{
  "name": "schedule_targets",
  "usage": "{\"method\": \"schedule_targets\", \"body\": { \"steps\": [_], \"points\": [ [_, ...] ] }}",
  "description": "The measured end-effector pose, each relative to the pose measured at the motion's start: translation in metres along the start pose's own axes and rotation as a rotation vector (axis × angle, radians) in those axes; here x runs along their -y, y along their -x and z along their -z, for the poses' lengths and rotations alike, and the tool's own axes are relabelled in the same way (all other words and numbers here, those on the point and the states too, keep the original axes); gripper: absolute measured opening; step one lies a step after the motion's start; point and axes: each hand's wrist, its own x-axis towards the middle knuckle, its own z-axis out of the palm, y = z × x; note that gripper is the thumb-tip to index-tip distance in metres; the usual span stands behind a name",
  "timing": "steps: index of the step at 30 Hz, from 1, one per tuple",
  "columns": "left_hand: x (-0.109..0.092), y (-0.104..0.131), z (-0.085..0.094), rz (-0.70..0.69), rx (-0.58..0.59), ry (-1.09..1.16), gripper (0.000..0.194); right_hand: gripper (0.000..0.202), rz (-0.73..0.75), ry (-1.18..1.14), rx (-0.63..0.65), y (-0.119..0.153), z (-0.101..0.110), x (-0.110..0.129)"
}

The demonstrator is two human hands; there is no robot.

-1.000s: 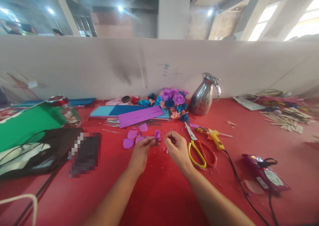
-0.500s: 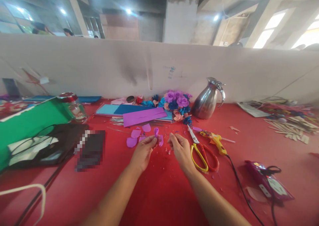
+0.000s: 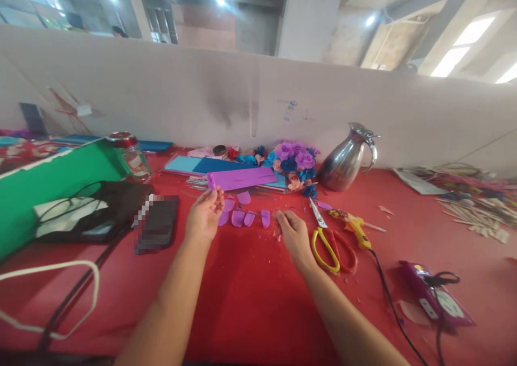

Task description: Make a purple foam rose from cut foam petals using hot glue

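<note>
My left hand [image 3: 204,213] is closed in a pinch around a small rolled purple paper bud [image 3: 211,181], holding it upright above the table. Between my hands lie several cut purple paper petals [image 3: 237,218], some of them curled. One curled petal [image 3: 265,218] is closest to my right hand [image 3: 294,236], whose thumb and fingertips are pressed together low over the table. Whatever those fingertips may hold is too small to make out. Just right of that hand rest scissors [image 3: 325,243] with yellow and red handles, their blades pointing away from me.
Behind the petals lie a purple paper strip [image 3: 242,178], blue sheets and a bunch of paper flowers [image 3: 297,159]. A steel jug [image 3: 343,159] stands at the back. To the right are a yellow glue gun [image 3: 357,232] and a purple box [image 3: 434,293]; a phone [image 3: 159,223] lies left.
My left hand has moved left and away from my right hand with the bud. Petals it covered now show. My right hand stays pinched near the scissors. The view has shifted slightly.
</note>
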Motion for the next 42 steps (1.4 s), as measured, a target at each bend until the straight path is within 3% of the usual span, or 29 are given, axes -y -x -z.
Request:
{"method": "schedule_targets", "body": {
  "steps": [5,8,12,15,19,24,31,38,42],
  "points": [
    [-0.009,-0.011,0.009,-0.005,-0.083,0.06,0.012,0.019,0.225,0.352,0.121,0.008,-0.01,-0.003],
    [-0.009,-0.015,0.016,-0.044,-0.093,0.002,0.014,0.022,0.328,0.584,0.237,0.007,-0.02,0.002],
    [-0.001,-0.016,0.019,-0.141,-0.003,-0.163,0.024,0.022,0.331,0.856,0.342,-0.001,-0.039,0.013],
    [0.007,-0.016,0.02,-0.171,0.07,-0.257,0.031,0.019,0.351,1.005,0.342,-0.007,-0.054,0.019],
    [0.012,-0.018,0.021,-0.177,0.071,-0.276,0.032,0.018,0.375,1.089,0.341,-0.011,-0.067,0.017],
    [0.011,-0.016,0.02,-0.17,0.096,-0.268,0.034,0.019,0.402,1.14,0.39,-0.014,-0.073,0.012],
    [0.01,-0.012,0.018,-0.11,0.11,-0.243,0.033,0.017,0.319,1.153,0.44,-0.024,-0.078,0.013],
    [0.009,-0.01,0.018,-0.053,0.169,-0.317,0.026,0.013,0.099,0.843,0.458,-0.043,-0.07,0.008],
    [0.013,-0.012,0.02,-0.094,0.183,-0.549,0.016,0.015,-0.014,0.59,0.516,-0.051,-0.064,0.007]
  ]
}}
